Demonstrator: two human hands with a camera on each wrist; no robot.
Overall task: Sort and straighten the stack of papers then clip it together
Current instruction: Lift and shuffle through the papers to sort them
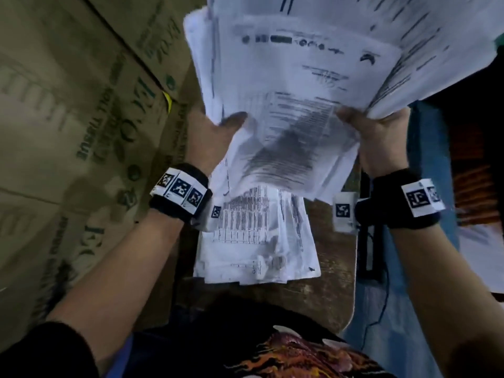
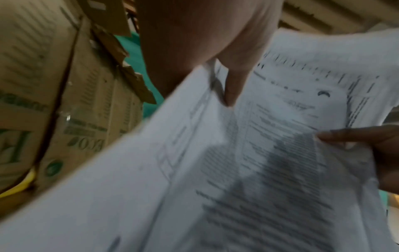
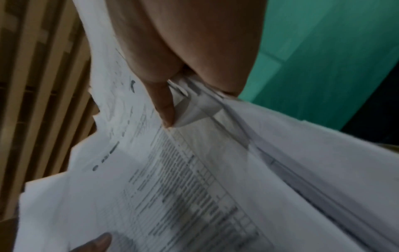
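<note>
A thick, uneven bundle of printed white papers (image 1: 294, 77) is raised in front of me. My left hand (image 1: 215, 132) grips its left edge, thumb on top. My right hand (image 1: 373, 132) grips the right edge, thumb pressed on the top sheet. In the left wrist view the left hand (image 2: 233, 81) pinches the papers (image 2: 237, 170), and the right thumb shows at the far edge. In the right wrist view the right hand (image 3: 168, 105) pinches fanned sheets (image 3: 194, 179). A second pile of papers (image 1: 256, 241) lies on the wooden table (image 1: 327, 282) below. No clip shows.
Stacked cardboard boxes (image 1: 68, 132) stand close on the left. A blue surface (image 1: 425, 186) and a dark cable (image 1: 381, 296) lie to the right of the table. The near table edge is by my body.
</note>
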